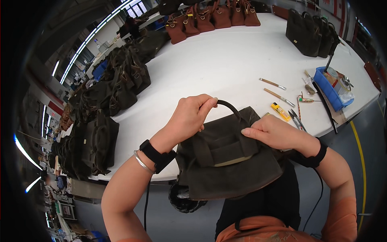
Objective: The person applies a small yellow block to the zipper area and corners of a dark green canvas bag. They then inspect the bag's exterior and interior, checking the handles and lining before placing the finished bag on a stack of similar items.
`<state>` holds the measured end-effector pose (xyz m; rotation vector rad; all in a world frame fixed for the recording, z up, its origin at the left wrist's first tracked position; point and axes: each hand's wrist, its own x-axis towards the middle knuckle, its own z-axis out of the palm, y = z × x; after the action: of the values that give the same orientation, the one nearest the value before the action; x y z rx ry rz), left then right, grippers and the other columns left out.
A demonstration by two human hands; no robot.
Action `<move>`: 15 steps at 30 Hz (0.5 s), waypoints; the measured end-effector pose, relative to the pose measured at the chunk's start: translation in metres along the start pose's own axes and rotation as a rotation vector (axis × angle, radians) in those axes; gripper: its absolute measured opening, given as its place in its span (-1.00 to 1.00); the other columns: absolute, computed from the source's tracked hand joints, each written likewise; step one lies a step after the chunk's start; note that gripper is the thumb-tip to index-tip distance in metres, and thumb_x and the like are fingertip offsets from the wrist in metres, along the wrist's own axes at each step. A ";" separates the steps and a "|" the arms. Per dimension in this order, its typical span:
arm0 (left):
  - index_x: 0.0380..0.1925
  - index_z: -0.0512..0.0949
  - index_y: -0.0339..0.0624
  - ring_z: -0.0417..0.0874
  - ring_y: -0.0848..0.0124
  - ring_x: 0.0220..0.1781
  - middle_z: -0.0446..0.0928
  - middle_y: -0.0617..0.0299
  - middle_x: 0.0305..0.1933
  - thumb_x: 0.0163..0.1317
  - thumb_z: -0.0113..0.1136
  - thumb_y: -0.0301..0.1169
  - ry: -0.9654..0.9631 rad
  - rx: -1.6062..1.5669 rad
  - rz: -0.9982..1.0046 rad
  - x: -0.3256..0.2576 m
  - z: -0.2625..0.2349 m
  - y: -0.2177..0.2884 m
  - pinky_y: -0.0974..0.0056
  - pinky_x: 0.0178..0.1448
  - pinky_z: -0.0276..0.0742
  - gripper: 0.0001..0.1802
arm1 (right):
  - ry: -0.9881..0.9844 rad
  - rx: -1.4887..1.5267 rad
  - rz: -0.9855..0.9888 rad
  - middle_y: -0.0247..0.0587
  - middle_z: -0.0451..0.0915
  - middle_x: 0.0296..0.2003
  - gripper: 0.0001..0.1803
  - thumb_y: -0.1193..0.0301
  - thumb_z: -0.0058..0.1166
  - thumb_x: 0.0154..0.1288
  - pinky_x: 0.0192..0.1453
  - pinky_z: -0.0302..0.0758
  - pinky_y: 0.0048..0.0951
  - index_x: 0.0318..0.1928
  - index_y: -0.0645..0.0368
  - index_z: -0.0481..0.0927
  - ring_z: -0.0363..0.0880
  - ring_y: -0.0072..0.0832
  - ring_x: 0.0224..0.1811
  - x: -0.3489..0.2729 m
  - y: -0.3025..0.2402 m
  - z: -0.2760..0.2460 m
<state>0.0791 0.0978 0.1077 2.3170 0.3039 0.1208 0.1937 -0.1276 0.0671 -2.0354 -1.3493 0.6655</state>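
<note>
A dark olive handbag (234, 177) lies at the near edge of the white table, partly over my lap, its zipped edge toward me. My left hand (188, 115) is closed round the bag's rolled handle (229, 105), pinching it between thumb and fingers at the arch's left side. Lower on the right, my right hand (272, 131) is closed at the base of the same handle, thumb pressed on the strap. What lies under its curled fingers is hidden. A black band sits on each wrist.
Dark bags (121, 80) crowd the table's left side. Reddish-brown bags (221, 17) line the far edge; more dark bags (308, 34) stand far right. Right of my hands lie brush-like tools (279, 97), a yellow box (280, 111), scissors (297, 119) and a blue bin (333, 93).
</note>
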 end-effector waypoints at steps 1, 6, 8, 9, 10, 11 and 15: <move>-0.24 0.66 -0.33 0.47 0.56 -0.72 0.39 0.30 -0.70 0.51 0.05 -0.14 0.006 0.018 0.004 0.001 0.000 -0.001 0.41 -0.58 0.40 -0.57 | 0.047 -0.006 0.006 -0.03 0.42 -0.75 -0.42 0.12 0.07 0.47 -0.47 0.38 -0.27 -0.60 0.34 0.50 0.44 -0.28 -0.66 0.002 -0.004 -0.005; -0.32 0.67 -0.34 0.43 0.54 -0.77 0.29 0.36 -0.77 0.48 0.05 -0.12 -0.031 0.057 -0.051 0.007 -0.001 -0.007 0.39 -0.61 0.37 -0.53 | 0.274 -0.195 -0.080 -0.13 0.60 -0.64 -0.58 0.12 0.27 0.31 -0.36 0.49 -0.29 -0.34 0.29 0.59 0.63 -0.25 -0.51 0.025 -0.020 -0.013; -0.34 0.68 -0.34 0.41 0.54 -0.78 0.28 0.36 -0.78 0.47 0.06 -0.13 -0.037 0.062 -0.044 0.010 0.001 -0.010 0.37 -0.62 0.34 -0.54 | 0.326 -0.314 -0.179 -0.13 0.61 -0.60 -0.59 0.14 0.32 0.27 -0.35 0.48 -0.26 -0.25 0.28 0.58 0.62 -0.23 -0.50 0.038 -0.015 -0.009; -0.35 0.68 -0.35 0.39 0.54 -0.78 0.27 0.36 -0.79 0.46 0.06 -0.14 -0.026 0.065 -0.022 0.011 0.002 -0.012 0.36 -0.62 0.31 -0.55 | 0.309 -0.356 -0.199 -0.12 0.62 -0.58 -0.57 0.13 0.33 0.25 -0.33 0.49 -0.23 -0.23 0.28 0.57 0.63 -0.20 -0.47 0.045 -0.013 -0.008; -0.36 0.68 -0.35 0.36 0.54 -0.78 0.26 0.36 -0.79 0.46 0.06 -0.15 -0.017 0.068 0.000 0.012 0.002 -0.014 0.36 -0.62 0.28 -0.55 | 0.292 -0.400 -0.218 -0.10 0.63 -0.56 -0.56 0.11 0.34 0.23 -0.31 0.49 -0.20 -0.20 0.27 0.57 0.64 -0.18 -0.44 0.050 -0.014 -0.008; -0.38 0.68 -0.35 0.33 0.54 -0.77 0.26 0.35 -0.79 0.45 0.07 -0.16 -0.012 0.078 0.007 0.013 0.002 -0.014 0.34 -0.61 0.25 -0.55 | 0.253 -0.414 -0.188 -0.09 0.63 -0.55 -0.56 0.11 0.34 0.23 -0.30 0.49 -0.18 -0.21 0.27 0.57 0.65 -0.16 -0.42 0.055 -0.017 -0.009; -0.43 0.69 -0.35 0.22 0.54 -0.72 0.24 0.32 -0.80 0.43 0.09 -0.18 0.013 0.126 0.061 0.015 0.003 -0.015 0.30 -0.56 0.17 -0.56 | 0.212 -0.501 -0.167 -0.04 0.65 -0.49 -0.58 0.13 0.35 0.21 -0.25 0.54 -0.14 -0.26 0.29 0.59 0.67 -0.08 -0.36 0.076 -0.025 -0.003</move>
<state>0.0910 0.1091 0.0947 2.4523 0.2543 0.1504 0.2072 -0.0501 0.0817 -2.2543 -1.6503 0.0281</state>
